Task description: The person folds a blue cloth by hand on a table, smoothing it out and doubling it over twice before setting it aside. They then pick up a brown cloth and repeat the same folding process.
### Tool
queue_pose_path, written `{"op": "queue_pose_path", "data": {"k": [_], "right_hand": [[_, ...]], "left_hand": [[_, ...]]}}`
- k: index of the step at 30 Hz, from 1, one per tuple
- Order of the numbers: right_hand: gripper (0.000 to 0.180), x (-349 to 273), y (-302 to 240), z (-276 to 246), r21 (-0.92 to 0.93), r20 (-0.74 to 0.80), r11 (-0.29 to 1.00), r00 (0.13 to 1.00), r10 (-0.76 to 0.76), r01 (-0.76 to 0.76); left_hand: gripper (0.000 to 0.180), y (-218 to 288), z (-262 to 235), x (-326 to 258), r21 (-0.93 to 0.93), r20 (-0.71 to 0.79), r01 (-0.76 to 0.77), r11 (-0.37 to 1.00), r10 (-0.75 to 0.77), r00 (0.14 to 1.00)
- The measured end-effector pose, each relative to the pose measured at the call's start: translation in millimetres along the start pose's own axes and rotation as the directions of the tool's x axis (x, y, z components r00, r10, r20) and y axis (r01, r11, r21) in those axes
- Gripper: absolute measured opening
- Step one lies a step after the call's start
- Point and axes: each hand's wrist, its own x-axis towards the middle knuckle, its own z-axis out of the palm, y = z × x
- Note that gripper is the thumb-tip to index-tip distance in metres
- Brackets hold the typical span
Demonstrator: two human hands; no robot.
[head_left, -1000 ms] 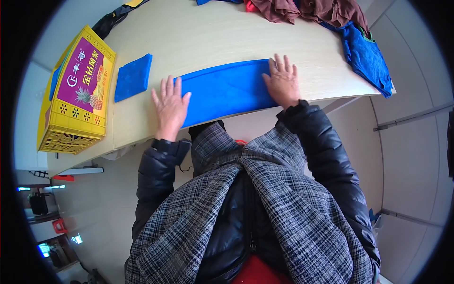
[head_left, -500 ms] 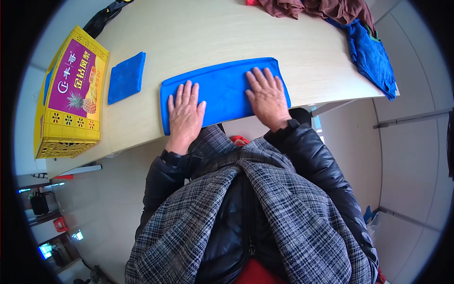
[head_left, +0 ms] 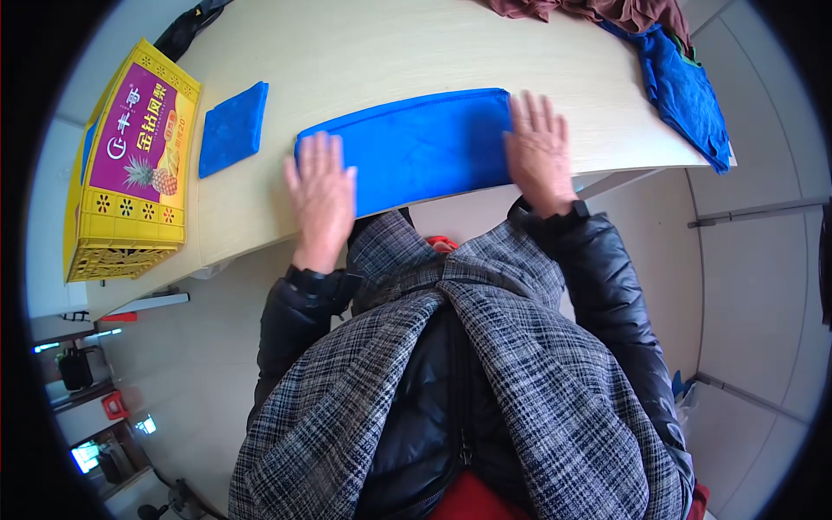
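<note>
A folded blue cloth [head_left: 425, 147] lies flat along the near edge of the table, a long strip with a stitched hem on its far side. My left hand [head_left: 322, 192] is over its left end, fingers stretched out and a little blurred. At the opposite end, my right hand [head_left: 539, 154] is spread along the cloth's right edge, mostly beyond it. Neither hand grips anything; whether the palms touch the cloth I cannot tell. To the left rests a smaller folded blue cloth [head_left: 234, 130].
A yellow plastic crate [head_left: 130, 165] with a purple panel stands at the table's left end. Crumpled brown cloth [head_left: 598, 12] and blue cloth [head_left: 685, 100] are heaped at the far right, the blue one hanging to the edge. The pale tabletop [head_left: 364, 52] ends just before my body.
My hands have moved apart, from lying on top of the cloth to its two ends. The right hand shifted right and farther away. The view has shifted slightly.
</note>
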Motion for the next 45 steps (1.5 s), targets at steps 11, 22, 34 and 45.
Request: {"op": "queue_pose_path", "data": {"k": [11,22,34,45], "right_hand": [[0.06,22,-56,17,0.259,0.115,0.955,0.978,-0.177,0.142],[0.06,13,-8,20,0.182,0.143,0.983,0.99,0.009,-0.036],[0.059,15,-102,5,0.261,0.021,0.942,0.975,-0.223,0.21],[0.056,32,-148,8,0.238,0.13,0.931,0.94,-0.314,0.278]], "left_hand": [[0.058,22,25,30,-0.299,-0.023,-0.297,0.907,0.304,0.952],[0.048,-42,6,3,-0.181,0.102,0.288,0.94,-0.273,0.956],[0.032,-56,17,22,-0.702,0.301,0.442,0.559,-0.329,0.895],[0.046,-97,-19,27,-0.747,0.545,0.467,-0.474,-0.033,0.838]]}}
